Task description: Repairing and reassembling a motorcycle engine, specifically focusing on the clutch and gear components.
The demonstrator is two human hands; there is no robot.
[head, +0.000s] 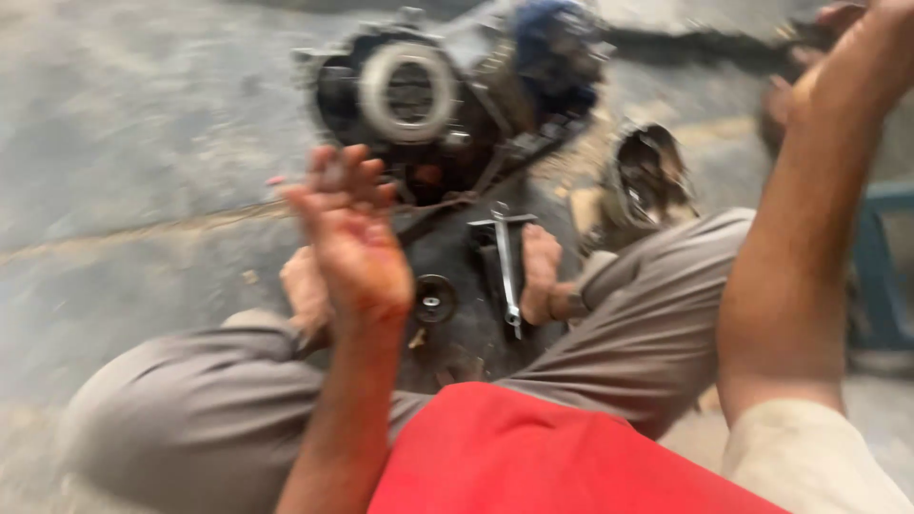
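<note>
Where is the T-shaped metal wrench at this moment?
In the head view, the T-shaped wrench lies on the dark floor patch between the person's feet, just right of a small round part, below the engine block.

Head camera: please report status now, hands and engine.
Left hand raised, open, empty. Right hand at frame edge, grip unclear. Engine on floor, untouched. T-handle wrench lies between the feet.

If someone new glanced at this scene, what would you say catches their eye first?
Probably the left hand, raised in the middle of the view with fingers curled, apparently holding nothing. Just behind it on the concrete floor sits a dark engine block with a pale ring on its face. Lower down, a T-shaped metal wrench lies between the person's feet; the right hand reaches toward the top right corner, blurred.
</note>
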